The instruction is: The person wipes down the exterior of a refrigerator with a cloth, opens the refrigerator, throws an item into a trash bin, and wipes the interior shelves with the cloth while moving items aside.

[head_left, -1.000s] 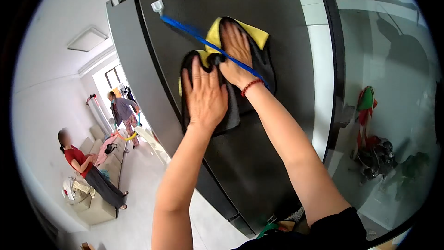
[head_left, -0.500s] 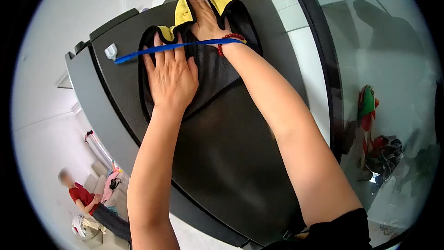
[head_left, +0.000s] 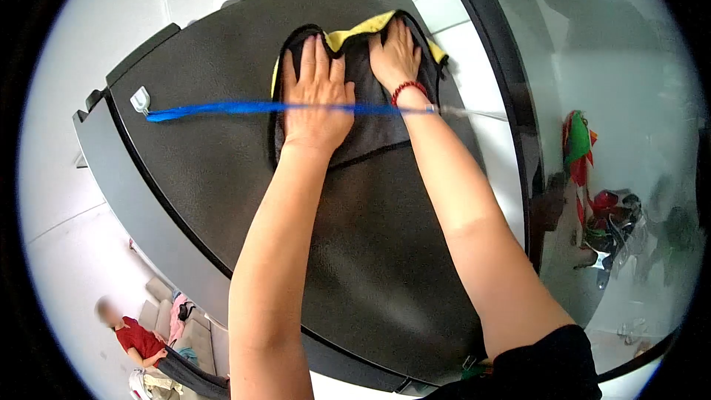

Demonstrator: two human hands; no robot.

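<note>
My left hand (head_left: 317, 100) lies flat on a black and yellow cloth (head_left: 374, 132), its fingers stretched towards the far edge. Beside it on the right, my right hand (head_left: 395, 59) also presses flat on the cloth, with fingers extended and a red bead bracelet (head_left: 409, 92) at the wrist. Under the cloth is a dark grey textured top surface (head_left: 229, 170). A blue strip (head_left: 222, 109) with a white end piece (head_left: 140, 100) crosses in front of both hands. The cloth's yellow side shows along its folded far edge.
A glass panel with a dark frame (head_left: 511, 89) stands on the right, with red and green items (head_left: 580, 141) seen through or reflected in it. At lower left, a person in a red top (head_left: 139, 339) is near a light sofa (head_left: 196, 341). White wall tiles lie beyond the surface.
Both hands and the cloth have moved right across the dark surface, and the right hand has come nearer to me. The view has shifted slightly. The blue strip still crosses the hands.
</note>
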